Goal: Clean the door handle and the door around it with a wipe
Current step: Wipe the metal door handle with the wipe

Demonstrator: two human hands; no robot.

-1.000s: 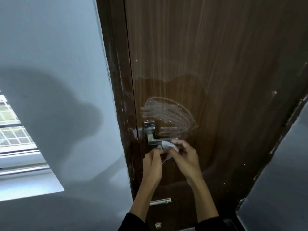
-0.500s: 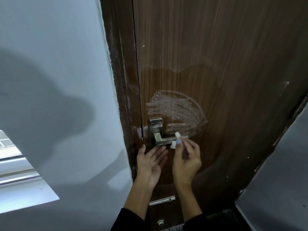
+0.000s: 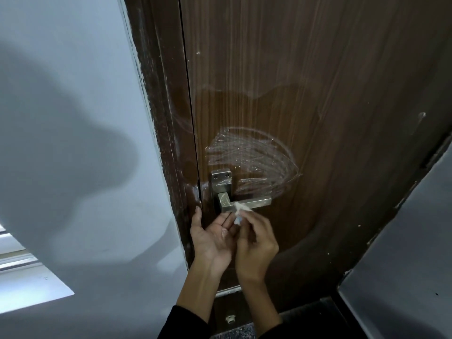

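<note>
Two hands sat just below the door handle (image 3: 241,200). Right hand (image 3: 255,243) pinched a small crumpled wipe (image 3: 241,211), its tip touching the lever's underside; 0.5 s earlier it was up near the lever's right end, so it'd shifted left twd the base. Left hand (image 3: 211,237) stayed palm-up, fingers relaxed, holding nothing. Streaky wiped patch (image 3: 252,162) on the door (image 3: 318,94) above the handle unchanged. Judged: handle wiping under way, door area partly done.
</note>
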